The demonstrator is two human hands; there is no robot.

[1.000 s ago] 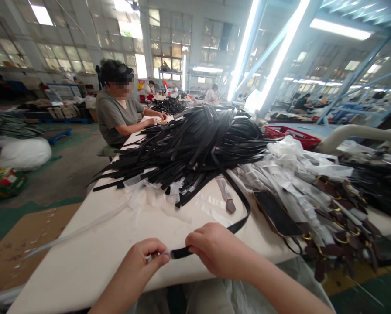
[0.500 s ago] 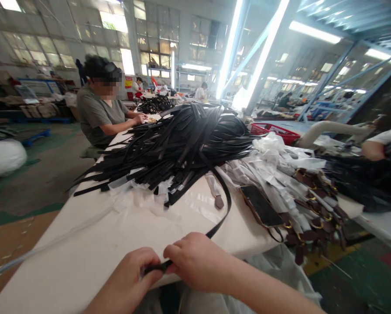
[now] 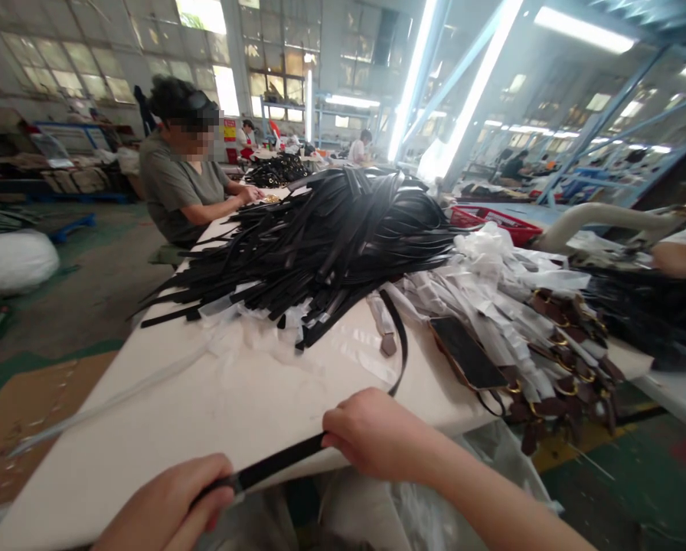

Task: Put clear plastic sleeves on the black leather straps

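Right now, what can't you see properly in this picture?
All in the head view:
Part of the black strap: covered by the left hand and right hand.
Bottom of the strap pile: buried under upper straps.
Most of whoever owns the arm: cut off by the right edge.
What the far-off people hold: too small.

No lettering is showing legibly. A red and yellow sign (image 3: 230, 129) behind the seated person (image 3: 174, 176) is bearing marks too small to read, and the cardboard (image 3: 38, 413) is carrying faint, unreadable dark marks.
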